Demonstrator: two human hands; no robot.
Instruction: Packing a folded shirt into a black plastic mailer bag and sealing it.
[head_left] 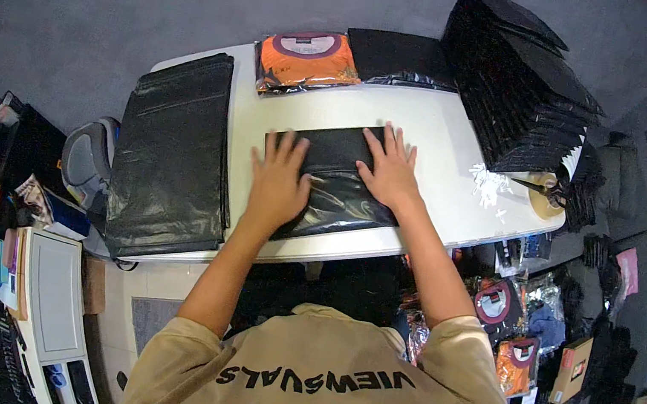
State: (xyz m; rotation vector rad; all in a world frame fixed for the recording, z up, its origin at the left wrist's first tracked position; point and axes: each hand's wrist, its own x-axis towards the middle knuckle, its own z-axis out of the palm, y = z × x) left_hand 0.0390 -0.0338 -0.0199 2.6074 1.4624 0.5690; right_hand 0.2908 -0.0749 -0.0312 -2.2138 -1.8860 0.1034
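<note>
A black plastic package (345, 201), flat and glossy along its near part, lies on the white table (444, 158) in front of me. Across its left side rests my left hand (279, 181), fingers spread and slightly blurred. My right hand (390, 170) lies flat on its right part with the fingers apart, the tips at the far edge. Neither hand grips anything. Left of the package is a pile of large flat black plastic bags (171, 158). Beyond it sit an orange shirt in a clear bag (309, 65) and a folded black bundle in shiny plastic (401, 58).
A tall leaning stack of black packages (516, 89) stands at the far right. Near it are small white tags (489, 184), scissors (540, 188) and a tape roll (547, 209). Bagged shirts (516, 361) lie below the table's right. A white cabinet (56, 293) stands at the left.
</note>
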